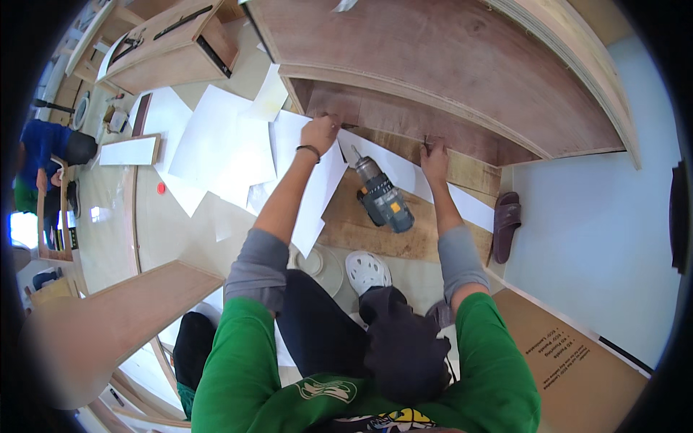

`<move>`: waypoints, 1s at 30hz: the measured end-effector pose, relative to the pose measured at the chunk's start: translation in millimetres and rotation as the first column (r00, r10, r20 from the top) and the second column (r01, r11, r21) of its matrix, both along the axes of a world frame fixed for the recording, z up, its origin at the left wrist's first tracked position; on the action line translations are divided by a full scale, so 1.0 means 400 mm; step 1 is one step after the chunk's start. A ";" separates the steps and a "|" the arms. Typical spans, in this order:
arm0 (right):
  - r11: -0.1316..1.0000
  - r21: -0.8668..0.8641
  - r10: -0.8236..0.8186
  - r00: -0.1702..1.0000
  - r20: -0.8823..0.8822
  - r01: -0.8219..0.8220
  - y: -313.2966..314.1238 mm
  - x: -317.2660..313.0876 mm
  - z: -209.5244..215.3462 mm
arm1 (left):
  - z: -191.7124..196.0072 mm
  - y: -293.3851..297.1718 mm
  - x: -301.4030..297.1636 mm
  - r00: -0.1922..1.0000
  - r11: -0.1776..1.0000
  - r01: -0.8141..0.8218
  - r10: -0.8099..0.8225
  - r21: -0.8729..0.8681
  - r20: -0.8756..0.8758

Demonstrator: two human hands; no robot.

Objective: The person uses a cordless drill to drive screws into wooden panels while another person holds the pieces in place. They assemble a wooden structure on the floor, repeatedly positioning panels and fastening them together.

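Note:
My left hand [320, 133] is closed at the lower left of a large wooden cabinet [447, 65], beside one end of a white strip [404, 172]. What its fingers hold is hidden. Farther right, my right hand [434, 159] has its fingers curled at the cabinet's lower edge, its wrist over the strip; I cannot make out what they grip. Between my forearms a cordless drill [386, 195] lies on its side on a wooden board [361, 234], with its bit toward the cabinet.
White sheets [224, 141] overlap on the floor at left. A wooden drawer box [170, 47] stands behind them. Brown slippers [507, 227] and a cardboard sheet [570, 361] are at right. A wooden panel [144, 317] juts in at lower left. Another person [47, 151] works far left.

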State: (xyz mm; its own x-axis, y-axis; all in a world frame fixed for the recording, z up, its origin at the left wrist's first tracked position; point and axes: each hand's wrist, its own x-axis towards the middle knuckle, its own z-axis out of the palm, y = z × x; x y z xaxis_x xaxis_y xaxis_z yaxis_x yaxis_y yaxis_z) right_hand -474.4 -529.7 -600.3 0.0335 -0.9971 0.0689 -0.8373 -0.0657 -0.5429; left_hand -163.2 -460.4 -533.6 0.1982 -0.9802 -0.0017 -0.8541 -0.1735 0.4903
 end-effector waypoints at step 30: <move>0.712 -0.531 0.540 0.842 -0.003 -0.459 -0.067 0.241 1.237 | -0.211 -0.122 -0.045 0.930 0.994 -0.026 -0.016 0.109 0.368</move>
